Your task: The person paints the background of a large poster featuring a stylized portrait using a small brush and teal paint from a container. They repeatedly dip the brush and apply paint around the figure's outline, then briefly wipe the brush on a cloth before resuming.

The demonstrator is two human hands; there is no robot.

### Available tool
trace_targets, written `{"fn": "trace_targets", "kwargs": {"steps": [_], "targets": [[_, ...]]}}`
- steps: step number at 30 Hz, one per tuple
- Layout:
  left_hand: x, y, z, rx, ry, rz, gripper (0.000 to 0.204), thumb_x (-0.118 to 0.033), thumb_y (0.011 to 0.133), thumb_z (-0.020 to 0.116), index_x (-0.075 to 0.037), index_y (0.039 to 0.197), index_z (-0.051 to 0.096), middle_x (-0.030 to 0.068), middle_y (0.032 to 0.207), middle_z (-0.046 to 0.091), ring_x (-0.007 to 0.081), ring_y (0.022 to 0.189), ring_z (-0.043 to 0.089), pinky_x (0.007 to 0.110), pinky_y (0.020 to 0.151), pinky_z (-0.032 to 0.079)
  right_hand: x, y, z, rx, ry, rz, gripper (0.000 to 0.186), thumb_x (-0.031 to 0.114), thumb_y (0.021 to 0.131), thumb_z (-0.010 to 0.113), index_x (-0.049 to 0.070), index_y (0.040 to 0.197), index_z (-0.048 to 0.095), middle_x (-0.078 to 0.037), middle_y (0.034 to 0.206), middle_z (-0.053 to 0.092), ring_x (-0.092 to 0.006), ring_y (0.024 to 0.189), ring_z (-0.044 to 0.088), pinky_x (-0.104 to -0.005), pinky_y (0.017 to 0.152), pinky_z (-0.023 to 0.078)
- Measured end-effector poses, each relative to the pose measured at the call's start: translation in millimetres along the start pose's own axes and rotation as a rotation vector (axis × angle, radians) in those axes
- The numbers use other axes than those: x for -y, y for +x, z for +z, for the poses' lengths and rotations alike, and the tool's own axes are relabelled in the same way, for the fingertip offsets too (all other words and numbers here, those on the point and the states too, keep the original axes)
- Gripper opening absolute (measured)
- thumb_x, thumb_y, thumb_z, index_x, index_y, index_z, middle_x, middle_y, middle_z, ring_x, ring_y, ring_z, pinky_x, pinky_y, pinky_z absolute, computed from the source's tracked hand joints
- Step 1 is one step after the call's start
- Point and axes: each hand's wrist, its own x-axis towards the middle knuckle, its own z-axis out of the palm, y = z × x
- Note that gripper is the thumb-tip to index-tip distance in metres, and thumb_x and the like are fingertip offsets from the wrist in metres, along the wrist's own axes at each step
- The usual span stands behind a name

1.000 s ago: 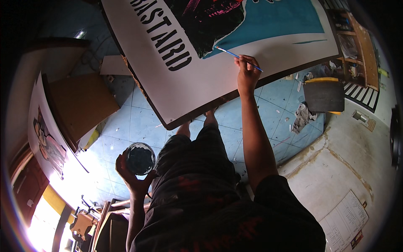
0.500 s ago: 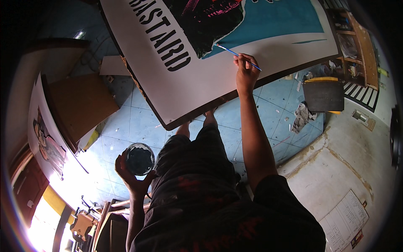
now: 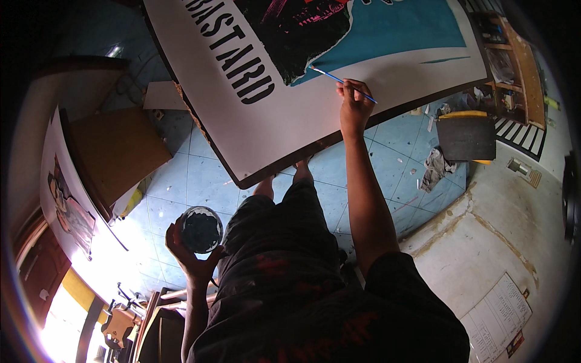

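Note:
A thin blue paintbrush (image 3: 331,76) is pinched in the fingers of my right hand (image 3: 356,100). Its tip touches the large painting (image 3: 254,148) where a black shape meets a teal area, along a pale ragged edge. The painting has a white ground with bold black lettering down its left part. Low on the left, beside my thigh, my left hand (image 3: 189,257) is wrapped round a round paint cup (image 3: 201,230). Dark paint fills the cup, with whitish smears round its rim.
Another picture (image 3: 66,206) leans at the left beside a brown board (image 3: 118,151). Right of my arm, a grey rag (image 3: 437,169) lies on the blue tiled floor (image 3: 181,175) near a dark, yellow-edged seat (image 3: 466,138). Wooden shelves (image 3: 517,72) stand at the far right.
The brush tip has shifted very slightly down along the pale edge of the black shape. My left hand and the cup have stayed in place.

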Motion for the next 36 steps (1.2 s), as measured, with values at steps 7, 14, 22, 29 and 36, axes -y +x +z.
{"fn": "trace_targets", "kwargs": {"steps": [7, 14, 22, 29, 36], "targets": [[0.9, 0.5, 0.0, 0.002, 0.012, 0.003, 0.117, -0.039, 0.061, 0.090, -0.001, 0.146, 0.020, 0.0175, 0.142, 0.027, 0.0331, 0.134, 0.034, 0.047, 0.108, 0.036, 1.6, 1.0, 4.4, -0.035, -0.019, 0.024, 0.008, 0.004, 0.092, 0.060, -0.003, 0.094, 0.061, -0.012, 0.089, 0.068, -0.0187, 0.083, 0.069, -0.0287, 0.073, 0.057], [1.1, 1.6, -0.1, 0.003, 0.050, 0.029, 0.114, -0.042, 0.062, 0.089, -0.001, 0.146, 0.024, 0.0167, 0.141, 0.026, 0.0333, 0.133, 0.034, 0.047, 0.107, 0.037, 3.6, 1.2, 5.8, -0.043, -0.014, 0.034, 0.008, 0.004, 0.092, 0.059, -0.003, 0.094, 0.061, -0.012, 0.090, 0.068, -0.0198, 0.084, 0.070, -0.0293, 0.075, 0.058], [2.6, 0.9, 1.3, 0.016, 0.028, 0.006, 0.118, -0.041, 0.061, 0.090, 0.000, 0.146, 0.018, 0.0176, 0.142, 0.028, 0.0335, 0.133, 0.035, 0.047, 0.108, 0.036, 1.6, 0.7, 1.6, 0.000, -0.029, -0.002, 0.009, 0.005, 0.092, 0.061, -0.004, 0.093, 0.062, -0.013, 0.089, 0.068, -0.0214, 0.085, 0.070, -0.0314, 0.076, 0.059], [-0.3, 0.8, 0.4, 0.024, 0.077, -0.008, 0.122, -0.041, 0.061, 0.090, 0.000, 0.146, 0.013, 0.0199, 0.144, 0.029, 0.0340, 0.134, 0.035, 0.048, 0.109, 0.034, 1.3, 0.9, -0.5, 0.025, -0.041, -0.026, 0.009, 0.005, 0.091, 0.062, -0.004, 0.090, 0.062, -0.012, 0.087, 0.068, -0.0205, 0.080, 0.070, -0.0313, 0.075, 0.059], [-2.7, 2.5, 0.2, 0.043, 0.005, -0.020, 0.118, -0.035, 0.061, 0.090, -0.001, 0.145, 0.014, 0.0207, 0.144, 0.032, 0.0343, 0.133, 0.037, 0.047, 0.110, 0.034, 3.9, -0.8, -1.4, 0.036, -0.050, -0.016, 0.007, 0.003, 0.090, 0.062, -0.004, 0.089, 0.063, -0.012, 0.086, 0.068, -0.0194, 0.079, 0.070, -0.0304, 0.074, 0.059]]}}
